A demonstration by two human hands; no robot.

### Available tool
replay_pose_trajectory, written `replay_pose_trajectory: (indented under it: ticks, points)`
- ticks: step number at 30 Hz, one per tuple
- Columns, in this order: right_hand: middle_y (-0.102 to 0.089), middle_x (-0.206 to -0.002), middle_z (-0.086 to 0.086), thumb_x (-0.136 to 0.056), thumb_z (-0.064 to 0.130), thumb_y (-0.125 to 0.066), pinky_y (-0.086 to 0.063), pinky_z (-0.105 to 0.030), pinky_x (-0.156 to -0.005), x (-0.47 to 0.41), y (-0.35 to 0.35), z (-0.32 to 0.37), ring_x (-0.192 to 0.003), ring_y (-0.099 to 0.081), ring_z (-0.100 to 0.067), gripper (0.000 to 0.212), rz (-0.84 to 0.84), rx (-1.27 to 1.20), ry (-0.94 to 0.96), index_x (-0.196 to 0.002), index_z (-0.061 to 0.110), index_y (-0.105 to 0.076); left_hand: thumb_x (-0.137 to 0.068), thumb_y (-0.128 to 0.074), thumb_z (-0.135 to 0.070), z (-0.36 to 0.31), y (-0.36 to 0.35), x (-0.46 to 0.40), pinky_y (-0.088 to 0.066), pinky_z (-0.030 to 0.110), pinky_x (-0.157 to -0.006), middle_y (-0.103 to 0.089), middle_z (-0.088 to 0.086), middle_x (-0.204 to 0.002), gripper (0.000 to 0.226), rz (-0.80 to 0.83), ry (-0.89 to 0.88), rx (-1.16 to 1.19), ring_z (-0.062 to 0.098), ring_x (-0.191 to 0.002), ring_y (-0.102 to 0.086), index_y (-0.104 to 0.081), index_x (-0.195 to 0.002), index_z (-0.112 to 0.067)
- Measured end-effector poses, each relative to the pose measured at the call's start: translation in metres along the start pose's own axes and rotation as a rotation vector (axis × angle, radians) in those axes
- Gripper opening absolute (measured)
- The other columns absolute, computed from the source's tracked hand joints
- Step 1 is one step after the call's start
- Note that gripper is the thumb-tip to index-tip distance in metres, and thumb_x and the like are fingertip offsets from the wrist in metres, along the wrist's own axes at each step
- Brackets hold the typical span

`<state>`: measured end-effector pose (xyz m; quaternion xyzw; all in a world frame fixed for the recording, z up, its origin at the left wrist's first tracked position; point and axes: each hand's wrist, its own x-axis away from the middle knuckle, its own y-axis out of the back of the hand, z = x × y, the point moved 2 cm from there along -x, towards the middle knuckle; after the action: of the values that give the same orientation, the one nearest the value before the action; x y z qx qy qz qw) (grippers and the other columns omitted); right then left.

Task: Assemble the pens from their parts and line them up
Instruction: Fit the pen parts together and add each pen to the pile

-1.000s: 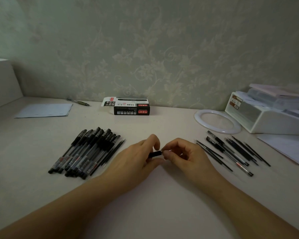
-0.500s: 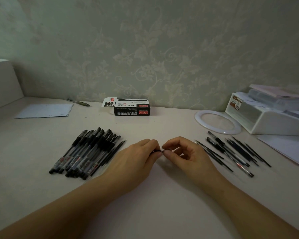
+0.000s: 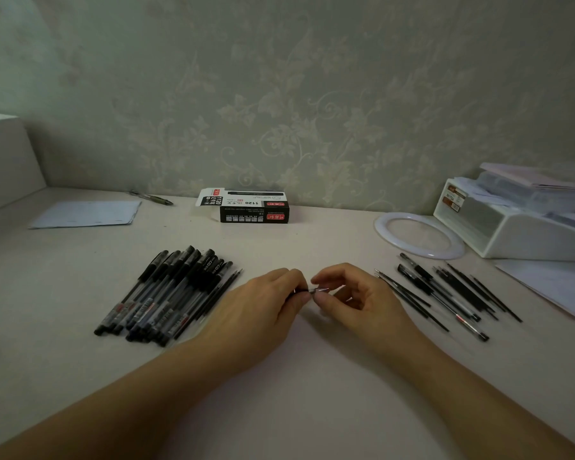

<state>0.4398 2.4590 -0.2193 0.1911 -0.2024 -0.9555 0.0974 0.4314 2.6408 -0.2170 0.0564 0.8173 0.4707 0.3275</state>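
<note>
Pinching at the middle of the worktop [image 3: 312, 393], a small metallic tip [image 3: 317, 289] is held between the thumb and forefinger of the right hand [image 3: 356, 298], while the dark end of a pen [image 3: 297, 291] is gripped in the curled fingers of the left hand [image 3: 263, 307]. The two pieces are brought end to end in the narrow gap between the hands; whether they are already joined cannot be told, as most of the pen is hidden inside the left fist.

To the left, a bundle of pens [image 3: 170, 293] is laid side by side on a slant: slim clear barrels, black caps, black end plugs, printed labels showing through the plastic. To the right, loose parts [image 3: 445, 290] are spread out, thin black refills and a few barrels, long and needle-like, lying roughly parallel.

The worktop is seen as a smooth, pale, matte surface under dim light. At its back a small cardboard box [image 3: 254, 210], black and white with red labels, is set with one flap open. A flat sheet of paper [image 3: 87, 214] is found far left, a single pen [image 3: 151, 197] beyond it by the wall. A white ring [image 3: 419, 235], thin and round, lies beside a white plastic tray [image 3: 525, 227] stacked with papers. Behind it all, embossed floral wallpaper [image 3: 279, 111] in grey-green is seen.
</note>
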Motion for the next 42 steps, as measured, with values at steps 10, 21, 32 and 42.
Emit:
replay_pose_trajectory:
  ticks: [10, 21, 32, 42]
  points:
    - [-0.071, -0.089, 0.009, -0.090, 0.020, -0.068, -0.052, -0.023, -0.072, 0.0001, -0.0002, -0.0011, -0.076, -0.064, -0.013, 0.013, 0.026, 0.028, 0.005, -0.091, 0.033, -0.069, -0.097, -0.036, -0.045, 0.0002, -0.0012, 0.0001, -0.043, 0.029, -0.058, -0.052, -0.016, -0.087, 0.016, 0.021, 0.005, -0.011, 0.006, -0.072, -0.049, -0.048, -0.094, -0.034]
    - [-0.072, -0.084, 0.006, -0.091, 0.021, -0.067, -0.053, -0.026, -0.074, 0.0004, -0.0003, -0.0010, -0.078, -0.067, -0.013, 0.012, 0.028, 0.003, -0.014, -0.090, 0.032, -0.070, -0.097, -0.037, -0.045, 0.0003, -0.0017, 0.0008, -0.046, 0.030, -0.058, -0.049, -0.021, -0.085, 0.012, 0.015, 0.024, -0.011, 0.005, -0.072, -0.051, -0.046, -0.101, -0.038]
    - [-0.072, -0.084, 0.004, -0.088, 0.013, -0.071, -0.055, -0.033, -0.076, 0.0006, 0.0031, 0.0015, -0.077, -0.067, -0.019, 0.013, -0.159, -0.053, -0.047, -0.088, 0.026, -0.070, -0.097, -0.027, -0.046, -0.0019, -0.0001, 0.0006, -0.046, 0.032, -0.057, -0.054, -0.015, -0.092, 0.025, 0.022, 0.018, -0.025, 0.008, -0.075, -0.054, -0.043, -0.117, -0.045]
    - [-0.064, -0.072, 0.012, -0.085, 0.012, -0.070, -0.041, -0.010, -0.060, 0.0034, -0.0009, 0.0014, -0.060, -0.053, -0.004, 0.016, -0.099, 0.247, -0.023, -0.085, 0.028, -0.071, -0.099, -0.033, -0.041, 0.0029, 0.0012, -0.0001, -0.051, 0.039, -0.064, -0.059, -0.013, -0.100, 0.019, -0.029, 0.112, -0.019, 0.013, -0.084, -0.058, -0.044, -0.115, -0.042]
